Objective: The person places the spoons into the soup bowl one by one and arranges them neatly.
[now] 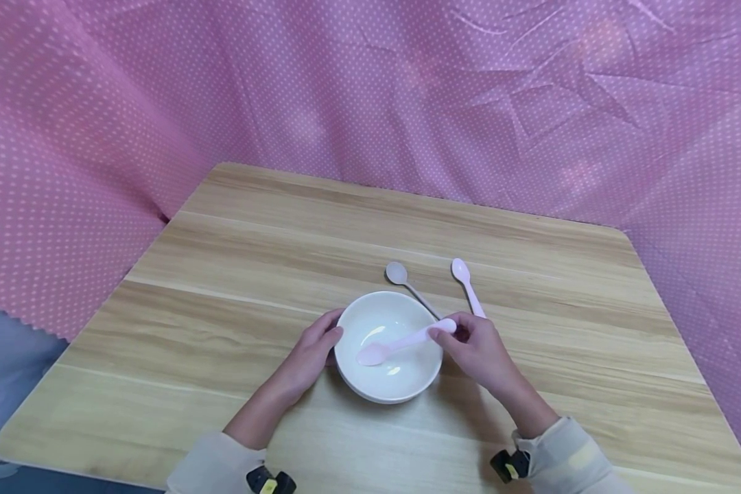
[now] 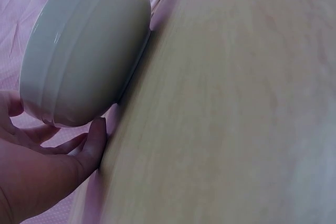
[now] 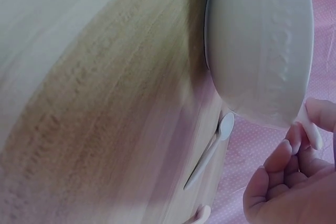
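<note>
A white round bowl (image 1: 361, 318) stands upright on the wooden table. My left hand (image 1: 311, 353) grips its left side, the thumb at the rim and the fingers against the outer wall, as the bowl's side (image 2: 94, 51) in the left wrist view shows. My right hand (image 1: 478, 350) pinches the handle end of a pale pink spoon (image 1: 407, 340) at the bowl's right rim. That spoon slants across the bowl, its scoop inside toward the left. In the right wrist view only the spoon's handle end (image 3: 313, 132) shows between thumb and fingers.
A grey spoon (image 1: 398, 273) lies just behind the bowl, its handle partly hidden. Right of it rests a second pale pink spoon (image 1: 462, 271), its handle end near my right hand. Pink dotted cloth (image 1: 370, 96) hangs behind and beside the wooden table (image 1: 272, 240).
</note>
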`<state>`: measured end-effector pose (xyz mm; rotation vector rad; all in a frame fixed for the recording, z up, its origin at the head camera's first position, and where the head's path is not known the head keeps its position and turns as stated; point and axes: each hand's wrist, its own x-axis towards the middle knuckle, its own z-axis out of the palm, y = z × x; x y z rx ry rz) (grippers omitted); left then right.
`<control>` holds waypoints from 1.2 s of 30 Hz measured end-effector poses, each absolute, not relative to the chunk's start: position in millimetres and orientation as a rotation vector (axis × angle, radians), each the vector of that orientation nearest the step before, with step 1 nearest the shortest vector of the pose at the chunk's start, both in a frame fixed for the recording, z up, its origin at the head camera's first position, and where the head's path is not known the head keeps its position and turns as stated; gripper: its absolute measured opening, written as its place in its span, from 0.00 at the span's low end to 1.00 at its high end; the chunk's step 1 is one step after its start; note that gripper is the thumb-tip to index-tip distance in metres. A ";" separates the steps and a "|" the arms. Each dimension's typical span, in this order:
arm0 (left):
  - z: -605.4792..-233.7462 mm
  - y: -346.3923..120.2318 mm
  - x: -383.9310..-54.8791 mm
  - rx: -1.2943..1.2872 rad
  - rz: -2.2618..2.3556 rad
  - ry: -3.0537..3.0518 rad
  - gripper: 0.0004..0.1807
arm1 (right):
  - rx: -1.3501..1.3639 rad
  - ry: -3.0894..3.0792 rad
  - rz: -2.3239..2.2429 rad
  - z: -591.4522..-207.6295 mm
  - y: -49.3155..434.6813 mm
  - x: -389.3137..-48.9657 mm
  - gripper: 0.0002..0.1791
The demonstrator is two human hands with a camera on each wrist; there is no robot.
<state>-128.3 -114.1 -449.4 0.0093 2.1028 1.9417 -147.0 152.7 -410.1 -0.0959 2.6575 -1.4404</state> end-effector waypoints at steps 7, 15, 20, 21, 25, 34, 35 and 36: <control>-451.2 -114.1 -128.6 -0.010 1.926 2.111 0.23 | -0.121 2.700 -1.403 -412.0 152.3 -148.0 0.11; -451.5 -113.0 -128.6 -0.027 1.925 2.115 0.23 | -0.155 2.739 -1.391 -413.6 152.8 -147.4 0.09; -452.5 -113.7 -128.4 0.001 1.930 2.126 0.23 | -0.132 2.738 -1.380 -413.0 153.5 -147.0 0.10; -452.6 -113.7 -128.4 0.001 1.933 2.124 0.23 | -0.126 2.737 -1.380 -412.8 153.6 -147.0 0.10; -452.4 -113.5 -128.2 0.001 1.947 2.109 0.23 | -0.134 2.748 -1.380 -412.4 154.5 -147.4 0.10; -453.0 -112.7 -128.5 -0.004 1.955 2.105 0.23 | -0.183 2.779 -1.433 -414.4 156.1 -147.3 0.06; -453.1 -112.8 -128.5 -0.006 1.955 2.104 0.23 | -0.186 2.781 -1.439 -414.4 156.3 -147.3 0.06; -453.3 -112.8 -128.6 -0.006 1.954 2.105 0.23 | -0.188 2.782 -1.442 -414.4 156.6 -147.4 0.06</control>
